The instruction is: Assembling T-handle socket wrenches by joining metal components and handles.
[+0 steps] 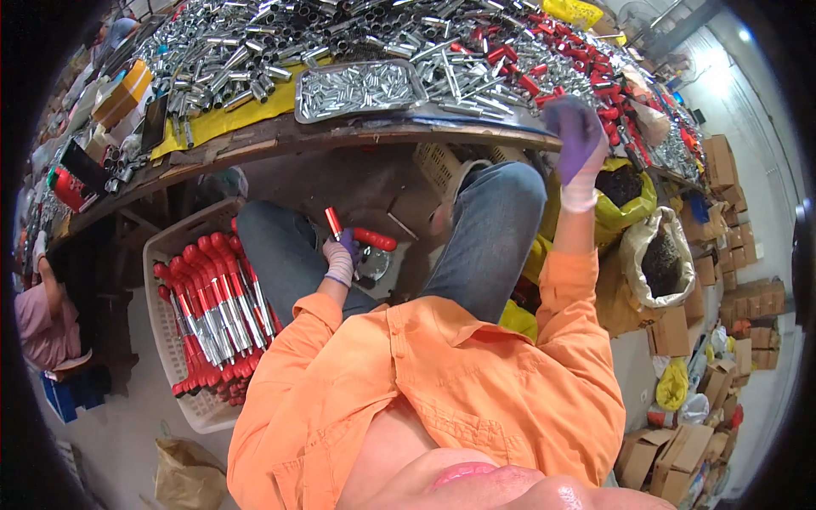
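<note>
1. Red-handled tool (353, 234) with a silver shaft sat in the gloved left hand (342, 257), fingers closed around it, low between the knees under the table (280, 136).
2. The gloved right hand (576, 140) reached up to the table edge among metal tubes (246, 51); whether it gripped anything could not be told.
3. A white basket (170, 357) of matching tools stood at the left.

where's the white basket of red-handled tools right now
In the head view, the white basket sits on the floor at the person's left, beside the left knee and below the left hand.
</note>
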Demonstrator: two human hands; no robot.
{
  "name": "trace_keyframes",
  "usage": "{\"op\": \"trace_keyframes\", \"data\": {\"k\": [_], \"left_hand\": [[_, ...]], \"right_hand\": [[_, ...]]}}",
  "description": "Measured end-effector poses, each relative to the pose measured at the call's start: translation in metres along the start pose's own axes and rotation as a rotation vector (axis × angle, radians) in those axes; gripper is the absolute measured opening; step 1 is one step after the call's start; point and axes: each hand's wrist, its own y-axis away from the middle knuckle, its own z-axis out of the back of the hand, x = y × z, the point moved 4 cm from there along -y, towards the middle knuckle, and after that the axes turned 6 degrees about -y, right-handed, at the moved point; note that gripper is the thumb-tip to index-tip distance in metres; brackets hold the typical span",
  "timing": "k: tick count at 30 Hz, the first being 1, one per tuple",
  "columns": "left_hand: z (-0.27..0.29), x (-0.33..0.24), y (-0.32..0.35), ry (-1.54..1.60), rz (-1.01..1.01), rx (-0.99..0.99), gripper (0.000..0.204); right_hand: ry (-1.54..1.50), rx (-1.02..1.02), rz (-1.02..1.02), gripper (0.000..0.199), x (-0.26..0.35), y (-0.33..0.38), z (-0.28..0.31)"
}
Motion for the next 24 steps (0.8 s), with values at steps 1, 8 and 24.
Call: {"op": "trace_keyframes", "data": {"k": [1,8,24], "left_hand": [[0.001,0.004,-0.003,-0.006,0.083,0.000,0.021],[-0.009,-0.008,-0.011,0.042,-0.057,-0.093,0.021],[0.009,0.028,-0.020,-0.277,0.002,-0.091,0.024]], "right_hand": [[-0.158,0.010,-0.325,0.029,0.006,0.000,-0.011],[-0.773,-0.076,-0.286,0.031,-0.038,-0.102,-0.066],[-0.357,0.393,-0.406,0.015,-0.075,-0.068,-0.163]]}}
